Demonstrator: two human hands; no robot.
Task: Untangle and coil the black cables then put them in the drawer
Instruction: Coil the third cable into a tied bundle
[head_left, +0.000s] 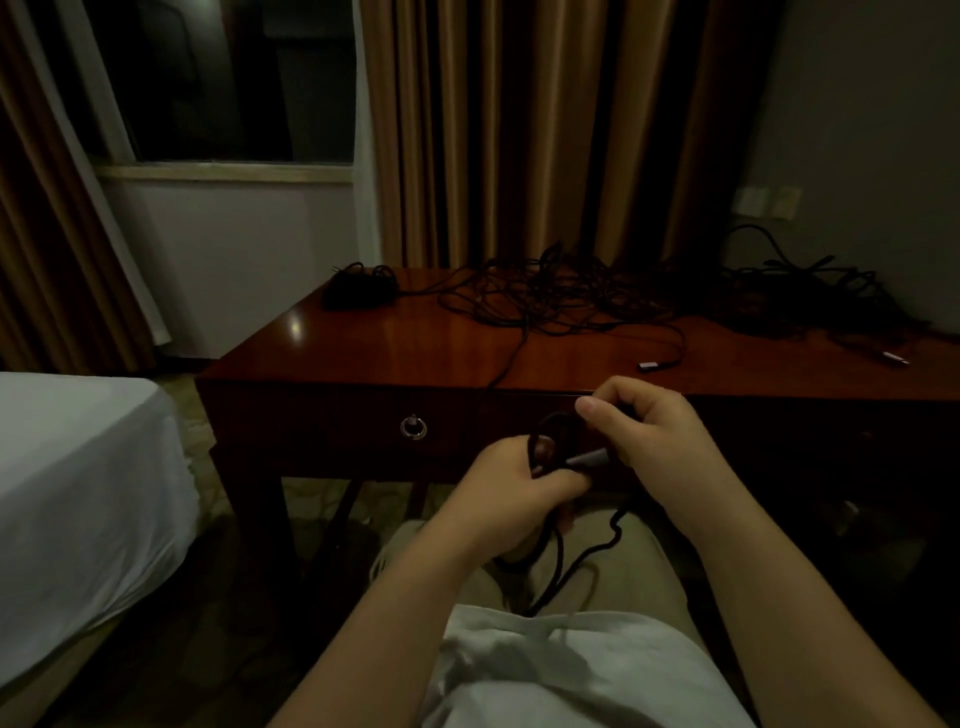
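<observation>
A black cable (587, 558) runs from the desk edge down across my lap. My left hand (511, 480) grips a small loop of it, with a silver plug sticking out beside the fingers. My right hand (641, 423) pinches the same cable just above and to the right, fingers curled. Both hands hover in front of the closed drawer (358, 423) with its ring pull (413, 428). A big tangle of black cables (597, 296) lies across the back of the wooden desk (395, 345). A coiled black bundle (358, 288) sits at the desk's far left corner.
A loose silver connector (649, 366) lies near the desk's front edge, and another (896, 358) at the right. A bed with a white sheet (78, 467) stands close on the left. Curtains (519, 130) and a window (218, 78) are behind the desk.
</observation>
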